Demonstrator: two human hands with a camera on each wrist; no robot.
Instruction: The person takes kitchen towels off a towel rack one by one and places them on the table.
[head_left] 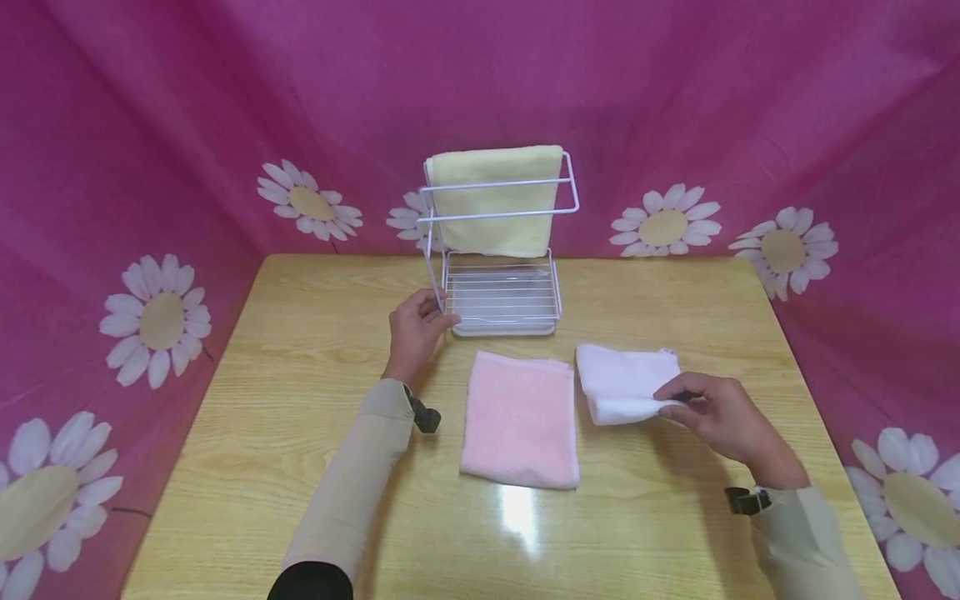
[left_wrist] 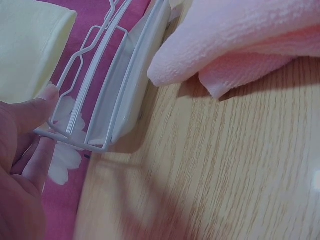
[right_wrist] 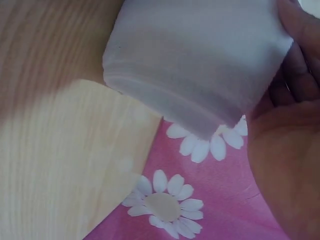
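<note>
The right hand (head_left: 723, 417) pinches the folded white cloth (head_left: 622, 379) by its near right corner, the cloth extending left from the fingertips; the left hand (head_left: 420, 327) holds the rack (head_left: 575, 193) low on its left side, thumb and fingers round the wire. Behind hangs a magenta curtain (head_left: 480, 75) printed with white daisies. The table (head_left: 300, 400) has pale wood grain. The rack is of bent white wire, above a shallow tray (head_left: 504, 331). A smooth-looking yellow cloth (head_left: 491, 200) drapes it; a fuzzy, squarish pink cloth (head_left: 520, 421) lies between the hands.
</note>
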